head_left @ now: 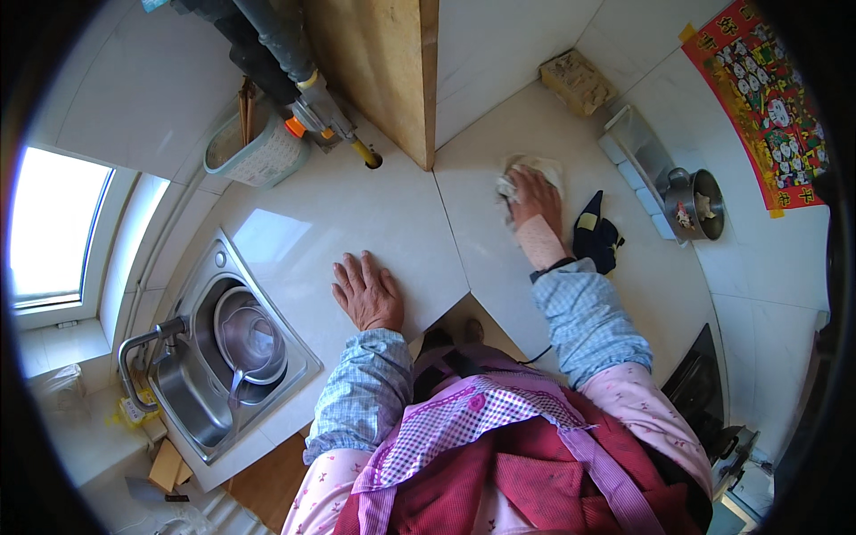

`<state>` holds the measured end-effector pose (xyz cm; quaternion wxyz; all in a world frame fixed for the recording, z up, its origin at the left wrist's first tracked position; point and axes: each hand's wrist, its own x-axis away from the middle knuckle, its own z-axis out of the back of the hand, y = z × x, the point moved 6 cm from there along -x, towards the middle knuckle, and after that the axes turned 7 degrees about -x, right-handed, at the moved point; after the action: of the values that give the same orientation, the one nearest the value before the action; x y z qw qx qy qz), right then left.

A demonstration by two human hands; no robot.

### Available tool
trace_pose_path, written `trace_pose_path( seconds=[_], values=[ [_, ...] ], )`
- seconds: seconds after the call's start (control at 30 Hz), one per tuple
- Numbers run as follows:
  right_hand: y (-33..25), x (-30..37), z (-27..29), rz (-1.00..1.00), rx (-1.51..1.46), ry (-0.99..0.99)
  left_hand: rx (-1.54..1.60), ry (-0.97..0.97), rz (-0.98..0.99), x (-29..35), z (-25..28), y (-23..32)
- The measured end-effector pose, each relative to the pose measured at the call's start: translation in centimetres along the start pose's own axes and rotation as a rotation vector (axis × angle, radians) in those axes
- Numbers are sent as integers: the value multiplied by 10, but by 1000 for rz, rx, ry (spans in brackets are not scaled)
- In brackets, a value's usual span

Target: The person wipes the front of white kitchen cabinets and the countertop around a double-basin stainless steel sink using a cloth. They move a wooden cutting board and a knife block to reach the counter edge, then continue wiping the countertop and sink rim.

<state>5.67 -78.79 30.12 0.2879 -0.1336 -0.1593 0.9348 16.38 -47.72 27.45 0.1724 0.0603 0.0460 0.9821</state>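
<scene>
My left hand [369,292] lies flat on the pale countertop [321,232], its fingers spread and nothing under it that I can see. Farther off to the right, my right hand [536,198] presses a whitish cloth [553,169] against the counter, with fingers bent over it. Part of the cloth is hidden under the palm. Just right of that wrist lies a dark navy fabric item [596,236] with a yellowish patch; its kind is unclear. Blue checked sleeve covers reach down both my forearms.
At left is a steel sink [192,392] with a tap [134,357] and a basin holding a clear ladle-like vessel. Pipes [308,98] drop into the counter beside a pale basket [259,156] and wooden panel [374,71]. A metal pot [680,192] stands far right.
</scene>
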Motion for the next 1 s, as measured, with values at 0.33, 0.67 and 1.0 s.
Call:
trace_pose_path(
  seconds=[0.33, 0.67, 1.0],
  values=[
    [-46, 9, -38, 227, -56, -153, -27, -31, 0, -1, 1, 1],
    [40, -117, -13, -41, 94, -80, -41, -57, 8, -2, 0, 2],
    [91, -44, -1, -111, -195, 1, -85, -2, -7, -2, -3, 0]
  ],
)
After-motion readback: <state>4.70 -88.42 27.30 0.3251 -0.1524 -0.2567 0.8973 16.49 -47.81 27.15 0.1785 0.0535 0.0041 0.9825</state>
